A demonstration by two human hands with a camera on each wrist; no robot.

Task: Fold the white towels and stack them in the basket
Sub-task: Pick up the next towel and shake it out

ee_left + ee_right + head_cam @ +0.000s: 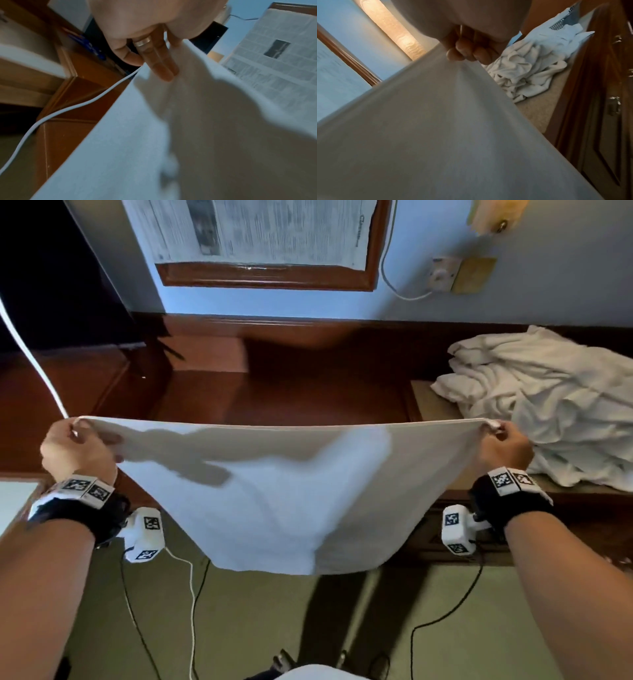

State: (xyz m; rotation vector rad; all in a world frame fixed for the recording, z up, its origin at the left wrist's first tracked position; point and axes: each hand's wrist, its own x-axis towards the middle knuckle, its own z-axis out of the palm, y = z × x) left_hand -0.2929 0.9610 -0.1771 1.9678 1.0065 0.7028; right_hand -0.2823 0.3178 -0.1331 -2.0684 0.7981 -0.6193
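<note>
White towel (pixel 260 491) held spread in the air above the wooden counter (pixel 291 392), top edge taut, left corner pinched by left hand (pixel 77 451), right corner gripped in curled fingers of right hand (pixel 507 448); lower part hanging slack toward the floor. Step in hand, by judgement: opening out before the first fold; next move calls for bringing both corners together or laying flat on the counter. Pile of unfolded towels (pixel 555 409) at far right; basket not in view.
</note>
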